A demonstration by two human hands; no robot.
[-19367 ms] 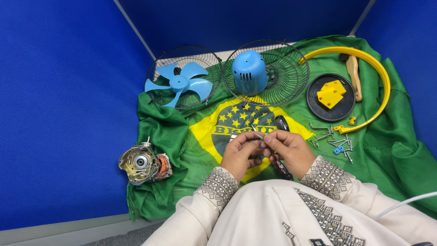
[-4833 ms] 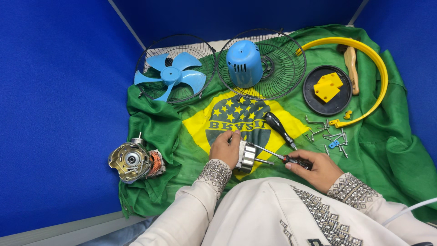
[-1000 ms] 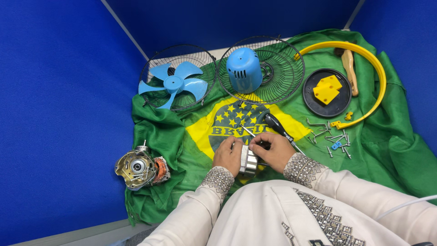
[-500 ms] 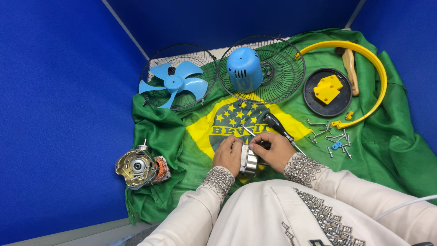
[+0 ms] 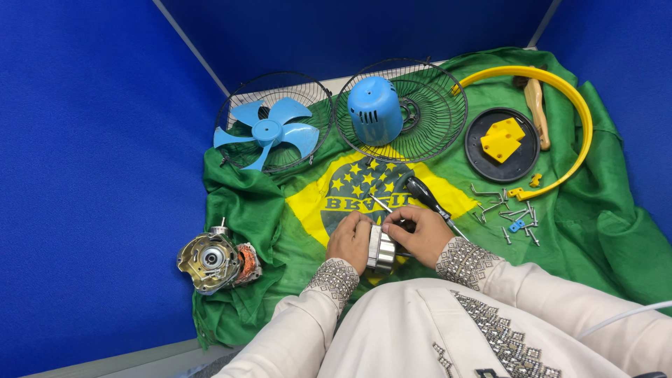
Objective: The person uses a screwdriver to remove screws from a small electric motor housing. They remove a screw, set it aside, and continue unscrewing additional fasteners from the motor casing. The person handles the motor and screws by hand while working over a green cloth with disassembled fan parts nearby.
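both hands grasp a small silver metal motor part [image 5: 381,248] at the cloth's six o'clock edge: the left hand [image 5: 350,240] cups its side, the right hand [image 5: 416,234] pinches its top beside a thin shaft [image 5: 381,204]. the part could slip off onto the lap, as it sits right at the green cloth [image 5: 616,231] hem. loose screws [image 5: 514,217] lie at three o'clock and the screwdriver [image 5: 427,198] just beyond the knuckles; a wide elbow could scatter them. open room lies toward nine o'clock, short of the motor housing [image 5: 210,260].

No packages, labels, signs or screens — only a printed green-and-yellow flag cloth [image 5: 490,175] underneath
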